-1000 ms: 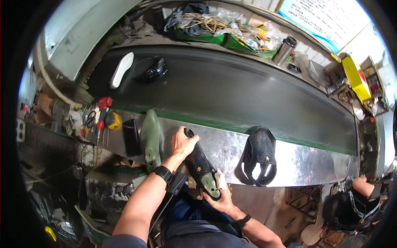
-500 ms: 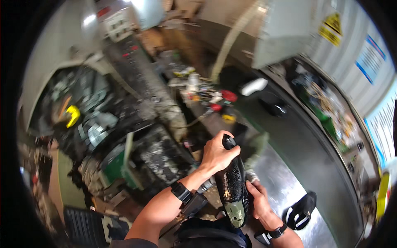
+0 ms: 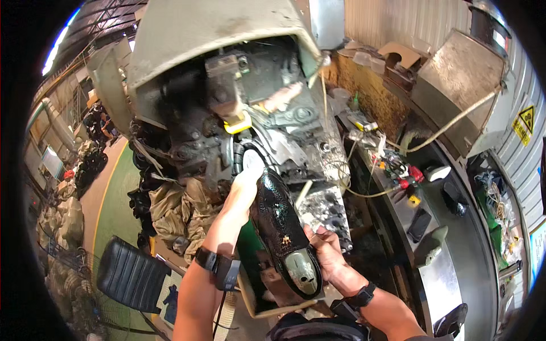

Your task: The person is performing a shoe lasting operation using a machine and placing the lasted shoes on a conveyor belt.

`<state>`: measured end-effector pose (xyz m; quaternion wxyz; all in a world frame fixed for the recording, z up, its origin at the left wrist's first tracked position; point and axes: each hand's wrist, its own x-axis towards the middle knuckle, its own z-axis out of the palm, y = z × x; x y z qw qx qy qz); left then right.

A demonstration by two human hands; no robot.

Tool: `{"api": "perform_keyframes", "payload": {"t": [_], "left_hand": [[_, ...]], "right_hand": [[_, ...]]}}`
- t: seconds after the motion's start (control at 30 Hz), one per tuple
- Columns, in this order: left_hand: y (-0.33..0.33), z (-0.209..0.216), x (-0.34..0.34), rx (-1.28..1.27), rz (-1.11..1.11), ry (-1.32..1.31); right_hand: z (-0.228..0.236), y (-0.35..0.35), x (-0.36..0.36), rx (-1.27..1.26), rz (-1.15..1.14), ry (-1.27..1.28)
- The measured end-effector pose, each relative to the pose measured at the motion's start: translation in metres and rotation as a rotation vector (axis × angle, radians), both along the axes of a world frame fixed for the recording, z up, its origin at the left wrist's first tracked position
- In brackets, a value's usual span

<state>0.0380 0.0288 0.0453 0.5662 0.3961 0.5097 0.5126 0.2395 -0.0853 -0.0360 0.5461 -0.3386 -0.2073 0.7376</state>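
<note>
A shiny black textured shoe [image 3: 277, 210] sits in front of me, with a small gold-coloured ornament on its upper. The grey-green heel end of a shoe last [image 3: 301, 273] shows in its opening. My left hand [image 3: 248, 179], bleached by bright light, is closed round the far toe end, its fingers partly hidden. Against the right side near the heel, my right hand [image 3: 331, 253] grips with bent fingers. Just beyond the toe is a grimy machine [image 3: 213, 122] with metal plates, clamps and a yellow part [image 3: 239, 123] under a beige hood [image 3: 222, 28].
To the right, a conveyor belt [image 3: 475, 250] carries a white shoe or last [image 3: 438, 173] and a black shoe [image 3: 455, 199]. A grey-green last [image 3: 432, 247] lies on the metal ledge beside it. A black padded chair [image 3: 128, 274] stands at left, near brown cloth [image 3: 176, 210].
My view has swung left toward the machine. Both hands have carried the shoe from beside the conveyor to the machine front, toe pointing into it.
</note>
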Motion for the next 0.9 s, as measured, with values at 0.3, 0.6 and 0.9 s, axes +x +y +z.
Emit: {"api": "perform_keyframes", "payload": {"t": [0.3, 0.6, 0.9], "left_hand": [[-0.057, -0.051, -0.04, -0.019, 0.143, -0.715], [-0.005, -0.068, -0.036, -0.193, 0.417, -0.669], [0.014, -0.097, -0.019, -0.134, 0.54, -0.687]], "right_hand": [[0.008, 0.069, -0.073, 0.04, 0.028, 0.003], [0.008, 0.135, -0.092, -0.008, 0.007, -0.087], [-0.027, 0.167, -0.086, -0.096, 0.015, -0.052]]}}
